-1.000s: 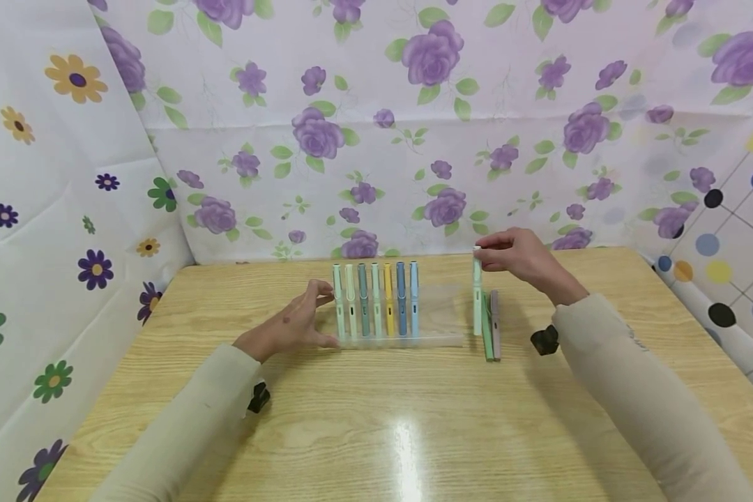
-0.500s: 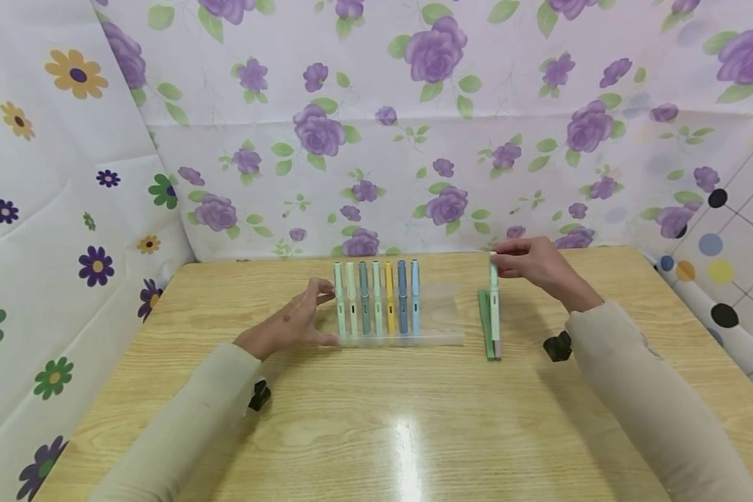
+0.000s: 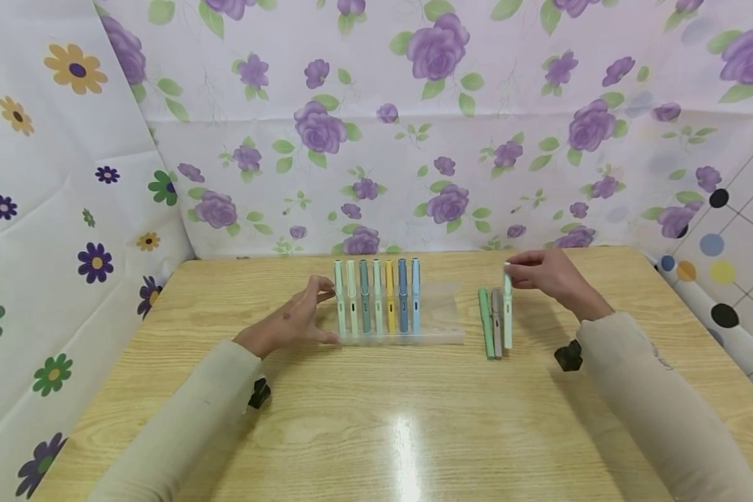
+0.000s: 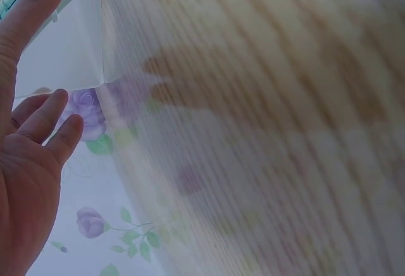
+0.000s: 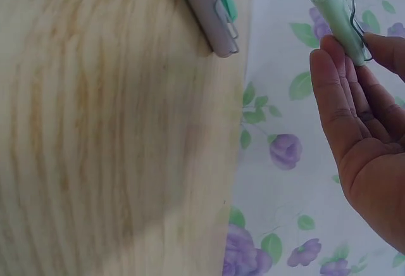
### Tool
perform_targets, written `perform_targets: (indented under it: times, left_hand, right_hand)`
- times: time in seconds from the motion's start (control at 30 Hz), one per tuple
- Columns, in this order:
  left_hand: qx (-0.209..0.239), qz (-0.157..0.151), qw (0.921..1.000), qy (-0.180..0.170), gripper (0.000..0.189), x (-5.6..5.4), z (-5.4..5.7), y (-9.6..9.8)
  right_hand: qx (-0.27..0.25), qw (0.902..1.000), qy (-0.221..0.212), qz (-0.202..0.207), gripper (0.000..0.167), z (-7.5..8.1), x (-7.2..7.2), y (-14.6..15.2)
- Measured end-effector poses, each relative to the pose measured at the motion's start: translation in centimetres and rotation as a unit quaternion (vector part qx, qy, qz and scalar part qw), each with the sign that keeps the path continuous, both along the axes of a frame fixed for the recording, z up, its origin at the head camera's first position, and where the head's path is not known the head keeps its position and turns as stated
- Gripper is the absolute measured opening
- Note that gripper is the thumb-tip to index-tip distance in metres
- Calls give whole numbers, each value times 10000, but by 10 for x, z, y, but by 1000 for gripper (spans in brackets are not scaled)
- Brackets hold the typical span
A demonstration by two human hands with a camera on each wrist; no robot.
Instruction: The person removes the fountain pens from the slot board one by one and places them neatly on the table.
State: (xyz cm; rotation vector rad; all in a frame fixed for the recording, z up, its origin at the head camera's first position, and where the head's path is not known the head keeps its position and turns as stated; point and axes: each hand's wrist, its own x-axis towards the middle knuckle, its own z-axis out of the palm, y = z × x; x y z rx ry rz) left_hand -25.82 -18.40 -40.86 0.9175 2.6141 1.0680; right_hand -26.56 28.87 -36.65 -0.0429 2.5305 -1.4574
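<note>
In the head view, my right hand (image 3: 547,273) pinches the cap end of a pale green pen (image 3: 508,314), which points downward. The right wrist view shows thumb and fingertips at the cap of that pen (image 5: 338,23), beside its wire clip. Just left of it, a green pen (image 3: 486,324) and a greyish-mauve pen (image 3: 496,328) lie side by side on the table. My left hand (image 3: 298,317) holds the left side of a clear pen stand (image 3: 442,314), thumb at the front corner and fingers behind. Several pens, including a yellow pen (image 3: 390,300), stand in a row in it.
The wooden table (image 3: 351,418) ends at a flowered cloth (image 3: 257,188) hanging behind it. Another patterned cloth (image 3: 69,293) closes off the left side. A dark wrist camera (image 3: 568,355) sits under the right sleeve.
My right hand has carried the pale green pen rightward and slightly lower, from left of the two lying pens across to their right. The left hand stays at the stand.
</note>
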Motion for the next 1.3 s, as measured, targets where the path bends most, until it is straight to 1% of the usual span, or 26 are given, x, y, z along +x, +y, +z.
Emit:
perform_targets:
  times: [0.2,0.47,0.63,0.73,1.03,1.3]
  left_hand:
    - [2,22,10000,-39,93,1,0,0]
    - [14,22,10000,-46,92,-1,0,0]
    - [12,12,10000,-6,92,-1,0,0]
    - [18,16,10000,-47,92,-1,0,0]
    - [14,6,10000,-93,92,-1,1,0]
    - [38,-23,9999,-156,91,-1,1,0]
  right_hand:
    - [5,10000,-92,-17,58,-7,2,6]
    - [112,9998,-169,-33,58,-17,0,10]
    - [50,9997,-214,-50,57,-24,0,10]
    - [14,9997,-250,-49,57,-28,-1,11]
    - [266,9992,-292,-52,55,-34,-3,11]
    - [297,9990,-322,-55,48,-42,-5,10]
